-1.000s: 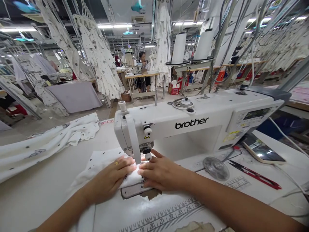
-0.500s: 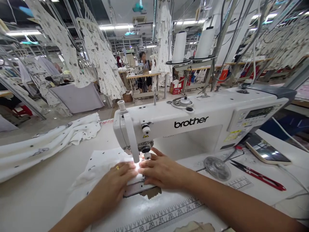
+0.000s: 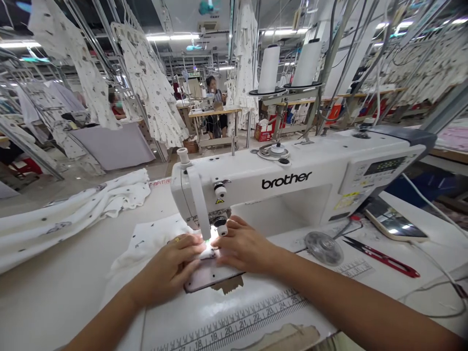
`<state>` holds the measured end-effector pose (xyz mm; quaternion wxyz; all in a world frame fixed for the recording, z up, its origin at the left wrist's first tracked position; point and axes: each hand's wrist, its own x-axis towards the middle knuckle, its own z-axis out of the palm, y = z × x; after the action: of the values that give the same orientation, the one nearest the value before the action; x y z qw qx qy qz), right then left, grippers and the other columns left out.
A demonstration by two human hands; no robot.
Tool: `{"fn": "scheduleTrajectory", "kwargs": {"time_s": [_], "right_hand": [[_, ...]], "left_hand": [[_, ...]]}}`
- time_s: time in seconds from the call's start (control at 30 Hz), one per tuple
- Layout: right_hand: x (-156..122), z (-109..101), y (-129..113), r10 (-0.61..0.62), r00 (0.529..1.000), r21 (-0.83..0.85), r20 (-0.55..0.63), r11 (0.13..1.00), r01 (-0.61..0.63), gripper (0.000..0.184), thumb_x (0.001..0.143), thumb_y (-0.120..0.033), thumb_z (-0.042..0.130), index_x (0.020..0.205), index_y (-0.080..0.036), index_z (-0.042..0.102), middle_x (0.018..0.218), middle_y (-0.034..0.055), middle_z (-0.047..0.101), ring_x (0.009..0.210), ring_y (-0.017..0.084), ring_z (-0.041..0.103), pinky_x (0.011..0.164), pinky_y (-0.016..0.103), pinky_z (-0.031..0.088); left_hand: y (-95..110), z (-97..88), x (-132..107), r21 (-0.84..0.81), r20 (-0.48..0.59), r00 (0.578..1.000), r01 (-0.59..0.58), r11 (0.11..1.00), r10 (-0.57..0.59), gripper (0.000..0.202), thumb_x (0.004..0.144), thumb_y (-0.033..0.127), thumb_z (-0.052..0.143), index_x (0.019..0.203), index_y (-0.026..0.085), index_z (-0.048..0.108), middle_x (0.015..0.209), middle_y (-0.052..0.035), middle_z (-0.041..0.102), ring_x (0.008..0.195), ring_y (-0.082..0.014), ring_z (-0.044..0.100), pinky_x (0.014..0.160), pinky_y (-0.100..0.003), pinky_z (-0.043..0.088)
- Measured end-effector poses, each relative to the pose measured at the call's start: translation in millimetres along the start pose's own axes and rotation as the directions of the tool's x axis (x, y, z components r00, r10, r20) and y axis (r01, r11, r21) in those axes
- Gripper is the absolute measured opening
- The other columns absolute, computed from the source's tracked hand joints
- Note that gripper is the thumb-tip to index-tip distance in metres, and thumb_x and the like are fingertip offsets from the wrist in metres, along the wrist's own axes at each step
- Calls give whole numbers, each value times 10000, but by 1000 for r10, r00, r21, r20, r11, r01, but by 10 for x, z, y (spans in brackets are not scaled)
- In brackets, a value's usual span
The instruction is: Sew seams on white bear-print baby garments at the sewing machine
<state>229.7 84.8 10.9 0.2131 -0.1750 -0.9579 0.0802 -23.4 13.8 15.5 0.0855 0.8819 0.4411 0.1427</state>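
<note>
White fabric with small dark prints (image 3: 144, 239) lies on the bed of a white brother sewing machine (image 3: 248, 187), left of and under the lit needle area. My left hand (image 3: 171, 261) is on the fabric just left of the needle, fingers together and closed on its edge, thumb lower down. Close to the right of the presser area, my right hand (image 3: 244, 246) has its fingers bent and closed on the same fabric. The needle tip and the fingertips are partly lost in the glare. The metal needle plate (image 3: 204, 277) shows in front of the hands.
Another printed white cloth (image 3: 73, 214) lies at the left. Red thread snips (image 3: 382, 257), a clear round bobbin-like disc (image 3: 324, 247) and a phone (image 3: 395, 219) rest at the right. A printed ruler (image 3: 234, 326) runs along the front. Thread cones (image 3: 268, 69) stand behind.
Both hands have moved slightly forward with the fabric, and more of the needle plate shows. My right fingers are more bent. The view has shifted a little.
</note>
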Motion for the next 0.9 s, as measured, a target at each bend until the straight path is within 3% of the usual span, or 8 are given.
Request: {"fn": "scheduleTrajectory", "kwargs": {"time_s": [0.1,0.23,0.4,0.5,0.57,0.63,0.73,0.9], "right_hand": [[48,79,-39,63,998,-52,20,997,-62,361,880,-499,688,1064,-190,670,878,36,684,974,207,541,1022,363,313],[109,198,-70,117,993,-105,14,988,-115,287,933,-471,622,967,-191,675,829,34,671,896,198,566,998,363,324],[123,261,-70,-101,989,-296,-109,953,65,251,993,-212,510,772,-159,614,731,19,625,735,162,520,949,344,330],[92,226,-66,-250,965,-355,-72,911,210,243,979,-100,457,797,-151,611,761,24,619,744,168,509,942,366,323],[57,172,-67,-293,956,-324,-5,905,276,206,989,-119,454,886,-146,630,826,36,633,817,183,521,966,375,314],[18,99,-71,-288,957,-260,46,921,290,190,1005,-173,458,954,-153,640,862,36,641,872,188,520,1016,383,286],[-31,-11,-90,-227,970,-154,84,959,238,209,1018,-273,462,999,-184,650,882,17,641,905,182,511,1084,397,224],[-39,-95,-158,-80,983,-112,163,989,99,231,1005,-391,510,1119,-234,636,1052,23,627,1038,200,485,1145,434,131]], "left_hand": [[89,64,28,48,-63,997,41,998,-38,259,945,284,546,1201,271,584,1247,-42,628,1146,-243,575,981,-422,479],[145,149,85,75,-165,986,22,997,-9,126,948,202,521,1045,232,597,1082,-33,669,981,-214,596,901,-398,465],[153,164,150,154,-303,947,-59,986,104,159,970,123,454,943,200,590,857,-20,651,816,-175,565,811,-339,451],[151,129,145,227,-322,927,-121,966,192,215,970,92,435,888,190,607,759,-13,621,725,-162,534,770,-330,453],[149,96,106,214,-269,940,-153,965,208,230,975,89,427,933,193,628,788,-15,639,740,-159,547,777,-330,466],[139,67,43,156,-180,963,-175,972,202,257,981,94,421,1079,207,630,947,-29,680,871,-165,591,839,-326,489],[97,51,-60,101,-74,979,-183,978,191,380,971,79,411,1280,236,566,1239,-32,647,1143,-175,573,978,-313,491],[-65,67,-73,112,-54,971,-225,968,232,449,957,52,381,1313,245,574,1327,-21,623,1247,-170,555,1045,-298,489]]}}
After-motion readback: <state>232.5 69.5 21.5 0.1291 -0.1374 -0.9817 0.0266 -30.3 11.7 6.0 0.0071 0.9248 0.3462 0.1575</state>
